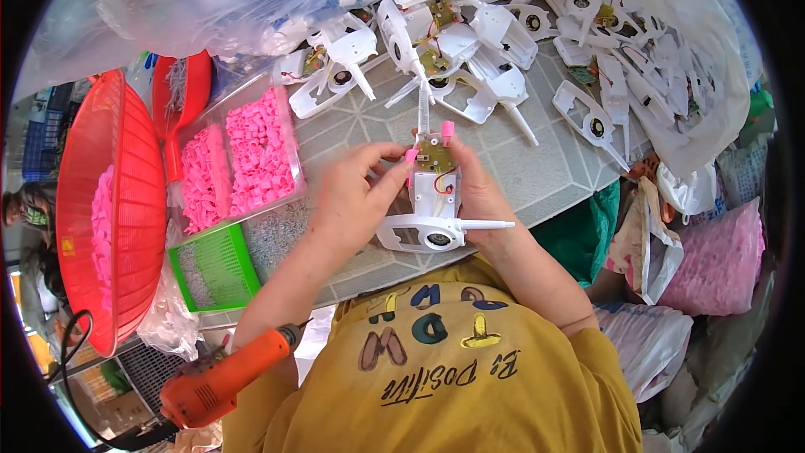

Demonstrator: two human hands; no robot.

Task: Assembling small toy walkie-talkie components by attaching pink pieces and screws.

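Housing, white, is held at surface's near edge. Left hand: grip pinches pink piece beside circuit board. Right hand: grip clasps housing's right side, thumb by second pink piece.

1. Grey tbl, pale line pattern.
2. L side: clr tray w/ pink plastic pcs.
3. Front-L edge: grn basket, small silvery bits inside.
4. Beside basket: loose silvery bits.
5. Back ctr: heaped wht housings, some w/ PCBs + wires.
6. Back R: 2nd wht heap, partly in plastic bag.
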